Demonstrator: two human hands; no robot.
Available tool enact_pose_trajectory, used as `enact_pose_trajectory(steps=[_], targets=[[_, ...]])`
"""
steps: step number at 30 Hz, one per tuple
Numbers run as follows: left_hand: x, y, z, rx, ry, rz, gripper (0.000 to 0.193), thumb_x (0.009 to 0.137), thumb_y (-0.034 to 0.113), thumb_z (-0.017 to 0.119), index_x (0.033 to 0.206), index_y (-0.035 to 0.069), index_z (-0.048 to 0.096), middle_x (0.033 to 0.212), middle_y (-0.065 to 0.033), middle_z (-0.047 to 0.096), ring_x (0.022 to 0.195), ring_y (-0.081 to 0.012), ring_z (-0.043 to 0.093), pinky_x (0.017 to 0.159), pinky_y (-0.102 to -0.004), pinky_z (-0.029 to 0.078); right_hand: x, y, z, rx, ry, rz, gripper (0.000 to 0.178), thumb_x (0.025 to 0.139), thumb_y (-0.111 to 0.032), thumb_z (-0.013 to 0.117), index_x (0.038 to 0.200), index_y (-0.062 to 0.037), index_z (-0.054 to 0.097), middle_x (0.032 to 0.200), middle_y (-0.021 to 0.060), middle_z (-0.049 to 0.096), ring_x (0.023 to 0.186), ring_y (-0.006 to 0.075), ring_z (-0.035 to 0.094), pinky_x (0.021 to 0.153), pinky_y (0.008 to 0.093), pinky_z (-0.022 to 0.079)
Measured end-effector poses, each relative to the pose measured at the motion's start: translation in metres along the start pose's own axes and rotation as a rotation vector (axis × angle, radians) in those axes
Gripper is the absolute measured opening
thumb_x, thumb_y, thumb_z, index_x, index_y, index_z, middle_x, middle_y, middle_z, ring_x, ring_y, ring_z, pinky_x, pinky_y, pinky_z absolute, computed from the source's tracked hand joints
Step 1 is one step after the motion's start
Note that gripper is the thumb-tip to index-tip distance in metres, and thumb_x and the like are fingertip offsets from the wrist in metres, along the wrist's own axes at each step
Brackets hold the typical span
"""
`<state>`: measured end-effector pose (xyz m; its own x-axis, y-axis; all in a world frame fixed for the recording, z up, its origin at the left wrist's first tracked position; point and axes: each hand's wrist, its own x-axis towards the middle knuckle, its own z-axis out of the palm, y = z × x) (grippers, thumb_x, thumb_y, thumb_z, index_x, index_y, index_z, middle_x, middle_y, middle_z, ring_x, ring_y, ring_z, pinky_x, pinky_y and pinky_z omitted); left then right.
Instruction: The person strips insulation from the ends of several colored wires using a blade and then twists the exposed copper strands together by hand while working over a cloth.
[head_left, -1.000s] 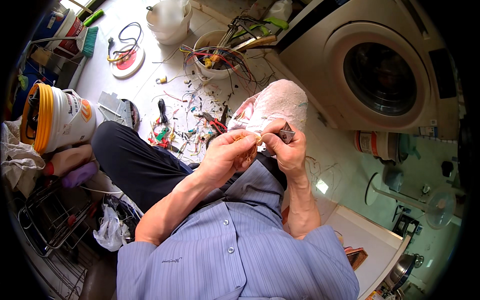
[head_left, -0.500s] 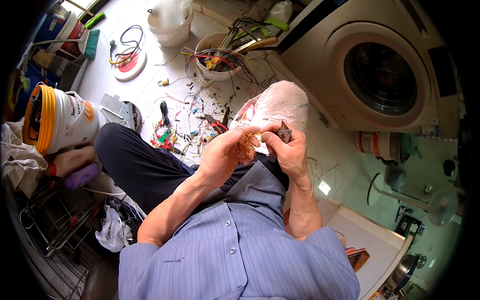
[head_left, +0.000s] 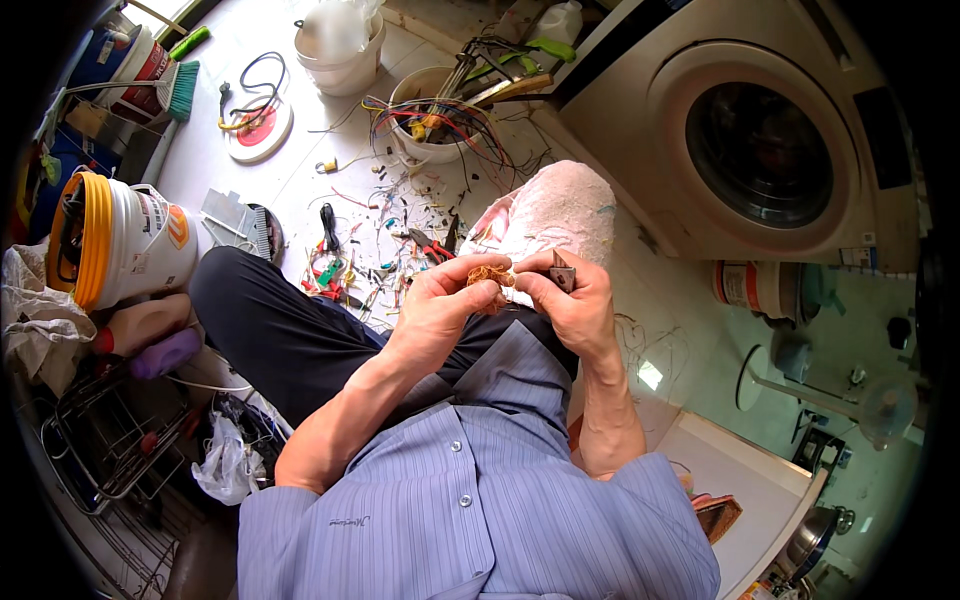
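Note:
Above my lap, my left hand (head_left: 435, 312) is closed around a tangled bunch of fine copper wire (head_left: 488, 275), its strands showing between thumb and fingers. Close beside it, my right hand (head_left: 580, 315) grips a flat, grey metal blade (head_left: 562, 272) whose pointed end sticks up past the fingers. The right thumb and fingertip meet at the edge of the copper bunch; whether they pinch a strand is too small to tell. A pale pink towel (head_left: 555, 215) covers my right knee just beyond the hands.
Red-handled pliers (head_left: 432, 247) lie on the floor among wire scraps (head_left: 385, 220). Farther off stands a white bucket (head_left: 430, 150) with coloured wires hanging over it. A washing machine (head_left: 640, 130) is at the right, a yellow-rimmed bucket (head_left: 150, 245) at the left.
My left thumb and fingers have closed further over the copper wire, so less of it hangs loose. The right hand has shifted slightly, and the blade in it has turned.

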<state>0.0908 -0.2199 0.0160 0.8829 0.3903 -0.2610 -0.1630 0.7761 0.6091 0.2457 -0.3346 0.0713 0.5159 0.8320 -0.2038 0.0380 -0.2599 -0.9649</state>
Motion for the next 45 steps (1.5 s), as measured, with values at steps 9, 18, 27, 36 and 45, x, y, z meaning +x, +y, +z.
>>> enact_pose_trajectory(steps=[9,18,27,36,45], targets=[[0.001,0.000,0.008,-0.027,0.038,0.002,0.038,0.095,0.012,0.069,0.129,-0.004,0.060,0.115,-0.0117,0.068,0.101,-0.0190,0.068,0.086,-0.0323,0.057,0.001,0.003,-0.002,0.016,0.072,-0.019,0.007,0.093,-0.005,0.065,0.090,0.0009,0.067,0.068,-0.0029,0.058,0.058,0.0039,0.049,0.053,0.0225,0.040],[0.003,-0.001,0.000,0.012,0.063,-0.088,0.027,0.099,0.012,0.062,0.119,-0.007,0.063,0.100,-0.0117,0.072,0.083,-0.0177,0.072,0.070,-0.0278,0.060,-0.001,0.004,0.002,0.001,0.092,-0.020,0.010,0.094,-0.008,0.065,0.088,0.0001,0.063,0.067,-0.0024,0.057,0.057,0.0045,0.049,0.052,0.0228,0.039],[0.014,0.014,0.008,0.312,0.075,-0.001,0.040,0.101,0.015,0.058,0.135,-0.005,0.053,0.125,-0.0144,0.062,0.107,-0.0233,0.068,0.084,-0.0340,0.059,-0.011,0.020,-0.038,0.364,0.369,0.001,0.009,0.092,-0.007,0.066,0.085,-0.0020,0.067,0.072,0.0005,0.063,0.055,0.0045,0.049,0.050,0.0220,0.037],[0.061,-0.016,-0.146,0.366,0.444,-0.241,0.019,0.096,0.017,0.067,0.111,0.005,0.066,0.093,-0.0045,0.070,0.076,-0.0142,0.067,0.065,-0.0246,0.054,-0.082,0.169,-0.130,0.700,1.014,0.113,0.010,0.092,-0.011,0.067,0.086,-0.0042,0.062,0.073,0.0026,0.059,0.056,0.0074,0.049,0.046,0.0239,0.035],[0.084,-0.058,-0.159,0.819,0.317,-0.413,0.019,0.094,0.022,0.067,0.105,0.005,0.068,0.087,-0.0029,0.069,0.071,-0.0121,0.065,0.060,-0.0245,0.052,-0.258,0.358,-0.124,0.590,1.193,0.751,0.008,0.091,-0.009,0.067,0.087,-0.0047,0.060,0.073,0.0054,0.061,0.054,0.0102,0.050,0.043,0.0257,0.037]])
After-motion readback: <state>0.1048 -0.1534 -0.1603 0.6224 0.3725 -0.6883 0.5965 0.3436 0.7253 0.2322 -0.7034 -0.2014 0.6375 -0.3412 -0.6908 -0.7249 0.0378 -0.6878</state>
